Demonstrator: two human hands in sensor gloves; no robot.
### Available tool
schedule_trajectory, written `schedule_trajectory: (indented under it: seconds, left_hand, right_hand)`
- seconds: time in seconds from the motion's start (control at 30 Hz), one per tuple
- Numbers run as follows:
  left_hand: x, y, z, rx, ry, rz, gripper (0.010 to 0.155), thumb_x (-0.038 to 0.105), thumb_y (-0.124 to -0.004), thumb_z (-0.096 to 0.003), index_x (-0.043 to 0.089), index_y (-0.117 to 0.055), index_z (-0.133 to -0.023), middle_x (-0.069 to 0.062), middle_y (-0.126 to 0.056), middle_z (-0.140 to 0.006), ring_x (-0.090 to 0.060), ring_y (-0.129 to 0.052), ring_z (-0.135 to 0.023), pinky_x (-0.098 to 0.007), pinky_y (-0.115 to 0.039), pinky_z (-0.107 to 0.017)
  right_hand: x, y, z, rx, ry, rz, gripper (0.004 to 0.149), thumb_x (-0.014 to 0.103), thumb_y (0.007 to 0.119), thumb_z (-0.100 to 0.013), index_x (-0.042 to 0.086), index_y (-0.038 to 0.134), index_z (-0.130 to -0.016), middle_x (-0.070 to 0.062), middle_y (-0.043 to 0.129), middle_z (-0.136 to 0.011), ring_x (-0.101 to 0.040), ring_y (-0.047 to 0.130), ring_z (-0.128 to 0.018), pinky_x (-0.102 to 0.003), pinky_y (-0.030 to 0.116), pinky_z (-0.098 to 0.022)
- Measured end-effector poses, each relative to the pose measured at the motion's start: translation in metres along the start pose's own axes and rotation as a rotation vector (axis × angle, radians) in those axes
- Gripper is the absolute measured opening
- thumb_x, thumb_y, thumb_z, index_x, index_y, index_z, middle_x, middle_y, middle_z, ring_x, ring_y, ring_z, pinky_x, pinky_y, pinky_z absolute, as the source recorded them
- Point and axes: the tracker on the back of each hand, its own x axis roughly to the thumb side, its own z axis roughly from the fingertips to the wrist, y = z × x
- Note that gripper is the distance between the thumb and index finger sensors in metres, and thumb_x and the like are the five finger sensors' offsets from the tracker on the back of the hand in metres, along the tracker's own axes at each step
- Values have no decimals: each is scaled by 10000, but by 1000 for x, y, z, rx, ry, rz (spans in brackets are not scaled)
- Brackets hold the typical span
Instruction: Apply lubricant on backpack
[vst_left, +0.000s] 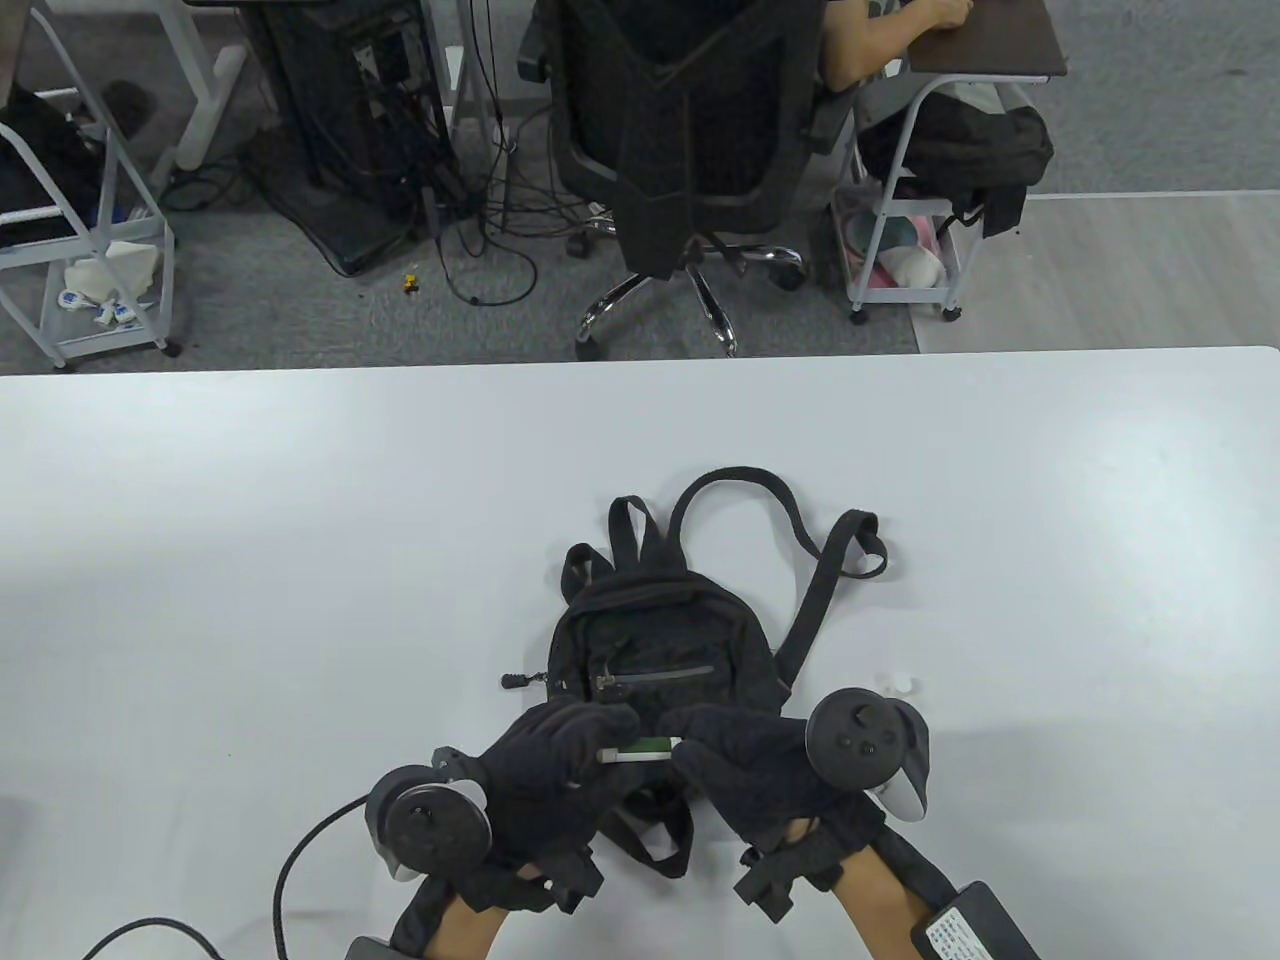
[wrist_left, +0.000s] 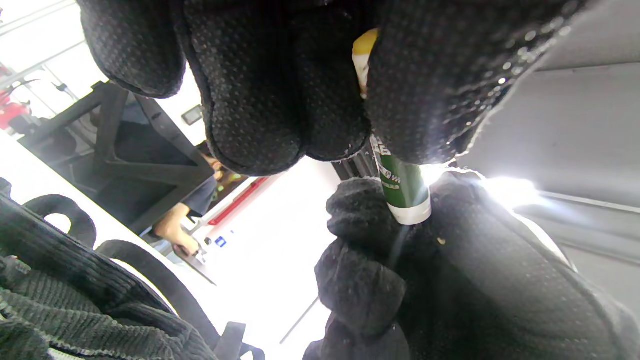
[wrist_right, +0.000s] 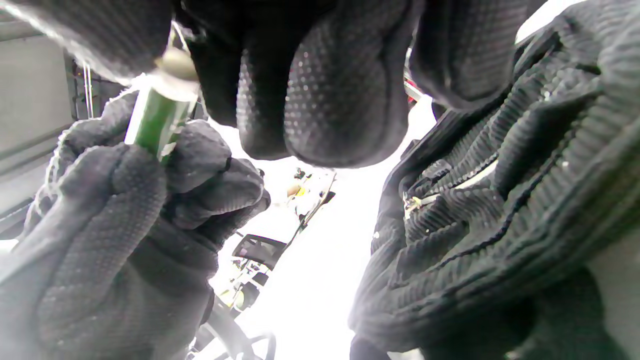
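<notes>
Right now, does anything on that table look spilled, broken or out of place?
Nothing stands out. The black backpack lies flat on the white table, and both hands, left hand and right hand, hold a small green lubricant tube above it.

blk dotted gloves (vst_left: 560, 770), round trackers (vst_left: 430, 822), bare forearms

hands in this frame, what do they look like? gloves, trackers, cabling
Both the left hand and right hand wear black knit gloves with a dotted grip texture. Each back carries a dark round tracker with a pale grey underside, left tracker, right tracker, the latter showing small buttons. Black wrist straps, bare forearms. A black cable runs off the left side.
</notes>
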Motion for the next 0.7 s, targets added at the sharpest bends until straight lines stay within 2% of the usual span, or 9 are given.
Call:
schedule_trajectory:
  seconds: [0.1, 0.17, 0.27, 0.33, 0.43, 0.6, 0.7]
  left_hand:
    - [0, 0, 0, 4, 0, 5, 528, 371, -981, -374, 172, -863, -849, -42, -985, -741, -333, -1070, -581, -653, -779, -578]
    - [0, 1, 0, 7, 0, 4, 528, 372, -981, -372, 172, -864, -847, -42, -987, -738, -331, -1072, -578, -651, -781, -577]
    - [0, 1, 0, 9, 2, 6, 526, 372, -980, -375, 173, -864, -847, -42, -985, -740, -332, -1071, -580, -651, -780, -578]
    - [0, 0, 0, 5, 3, 4, 526, 373, -980, -376, 173, -863, -848, -41, -985, -741, -333, -1071, -581, -651, -780, -579]
    - [0, 0, 0, 0, 2, -8, 527, 371, -981, -373, 170, -865, -847, -42, -987, -737, -331, -1072, -577, -651, -781, -577]
    - [0, 1, 0, 10, -4, 8, 526, 372, -980, -373, 173, -864, -846, -40, -987, -737, -331, -1072, -579, -650, -781, -577]
    - [1, 1, 0, 9, -6, 7, 527, 372, -980, -373, 173, -864, -847, -41, -987, -738, -330, -1072, -580, -652, -780, -578]
  right_hand:
    - [2, -2, 0, -4, -8, -1, 529, 534, 839, -429, 323, 759, -908, 41, 906, -793, -161, 1052, -534, -485, 812, -553]
    - [2, -3, 1, -16, -5, 4, 555, 551, 852, -424, 314, 759, -917, 36, 909, -796, -167, 1054, -532, -487, 812, -550]
    - [1, -3, 2, -28, 14, 3, 535, 604, 744, -447, 295, 819, -878, 16, 949, -745, -185, 1068, -485, -484, 824, -522]
    - [0, -2, 1, -19, 16, 7, 495, 585, 728, -456, 301, 853, -843, 21, 970, -711, -182, 1075, -456, -482, 830, -513]
    - [2, -1, 1, -19, 4, 23, 482, 555, 783, -447, 307, 829, -858, 27, 956, -725, -168, 1070, -474, -478, 828, -525]
    - [5, -6, 1, -14, -19, 20, 547, 529, 871, -423, 299, 774, -909, 26, 920, -786, -171, 1061, -531, -492, 811, -558]
    - [2, -5, 1, -1, -10, 13, 565, 609, 768, -438, 278, 810, -894, 5, 947, -759, -193, 1071, -506, -493, 818, -538]
